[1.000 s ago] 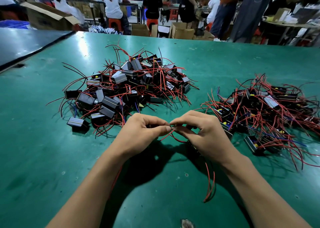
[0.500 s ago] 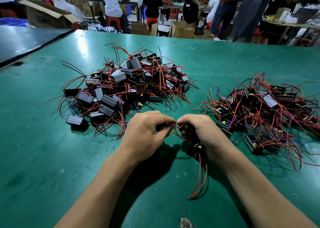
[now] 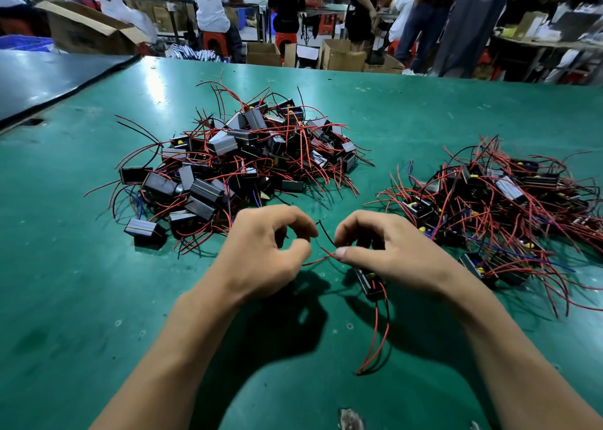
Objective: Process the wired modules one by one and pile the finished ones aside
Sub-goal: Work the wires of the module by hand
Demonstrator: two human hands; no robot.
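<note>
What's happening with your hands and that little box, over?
Right hand pinches a red wire, black box under its palm. Left hand curled at that wire's other end, grip unclear. Nothing in the way.

A factory assembly floor: a wide green desk point(image 3: 424, 119) heaped with wired modules point(image 3: 248, 155), cardboard boxes point(image 3: 342, 54), workers on red stools point(image 3: 213, 43) at benches behind.

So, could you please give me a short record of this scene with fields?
table: green work surface
left pile: black modules tangled in red wires
right pile: similar modules and wires
right hand: pinches red wire; module under its palm
left hand: fingers curled, wire end at thumb, grip unclear
background: people and cardboard boxes
</note>
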